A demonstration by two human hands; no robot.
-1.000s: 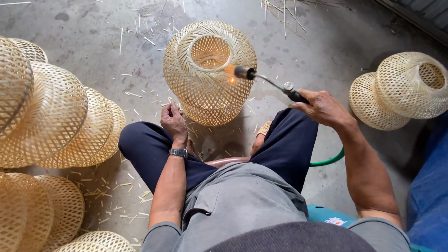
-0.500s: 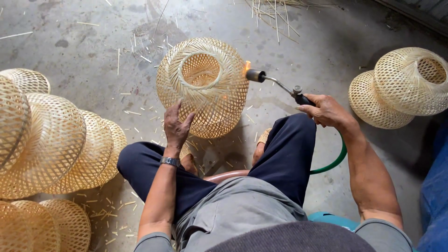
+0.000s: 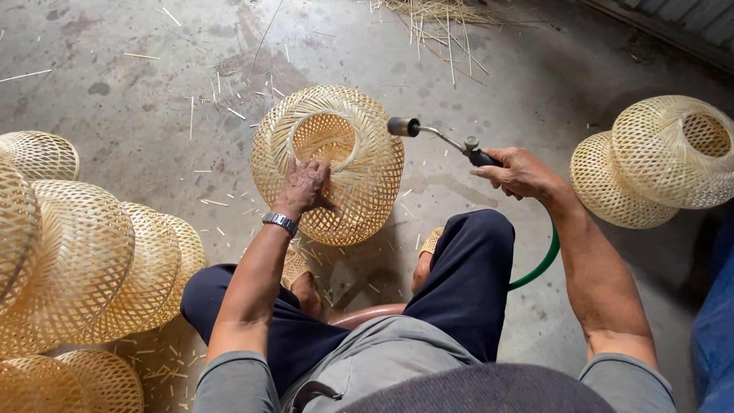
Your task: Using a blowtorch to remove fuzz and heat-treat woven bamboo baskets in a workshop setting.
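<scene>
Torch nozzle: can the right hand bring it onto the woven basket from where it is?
Probably yes. The right hand holds the torch, its nozzle just beside the woven basket steadied by the left hand, nothing between.

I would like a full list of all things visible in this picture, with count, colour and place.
woven basket: one, pale yellow, floor centre, under the left hand
gas torch: one, dark metal, in the right hand, nozzle beside the basket
hose: one, green, behind the right knee
stacked baskets: several, pale yellow, left edge
baskets on the right: two, pale yellow, right side
bamboo slivers: many, pale, scattered on the grey floor
wristwatch: one, silver, left wrist
left hand: resting on the basket
right hand: gripping the torch
</scene>
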